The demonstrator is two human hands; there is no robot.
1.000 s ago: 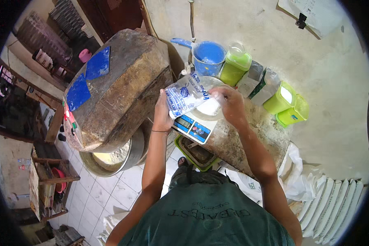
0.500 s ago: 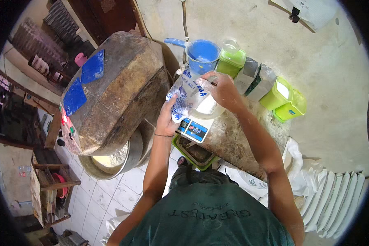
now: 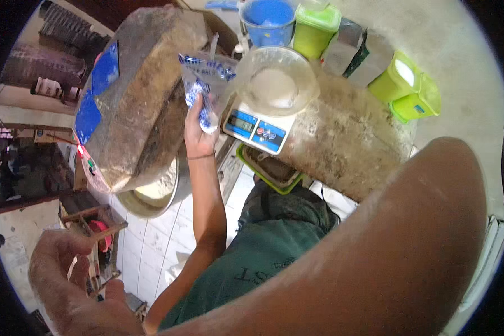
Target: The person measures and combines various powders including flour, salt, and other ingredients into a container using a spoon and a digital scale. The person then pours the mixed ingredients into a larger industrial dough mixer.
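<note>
My left hand (image 3: 199,131) grips a clear plastic bag (image 3: 207,78) with blue print, its fingers wrapped round the lower part. The bag's top stands spread, just left of a digital kitchen scale (image 3: 256,127). On the scale sits a translucent bowl (image 3: 306,92) holding a little white powder. My right arm crosses close in front of the view, from right to lower left. At its end, my right hand (image 3: 81,291) is raised with bent, spread fingers, and nothing shows in them. That arm hides the lower right of the scene.
The scale stands on a worn, floury table (image 3: 347,129). Behind it are a blue dipper (image 3: 269,28) and green containers (image 3: 316,31), with more green tubs (image 3: 414,95) at right. A bulky brown machine (image 3: 145,95) stands left, over a metal mixing bowl (image 3: 151,196) of flour.
My right hand has left the bowl and swung up close to the view at lower left. My left hand has drawn the bag left, away from the bowl. The view has shifted.
</note>
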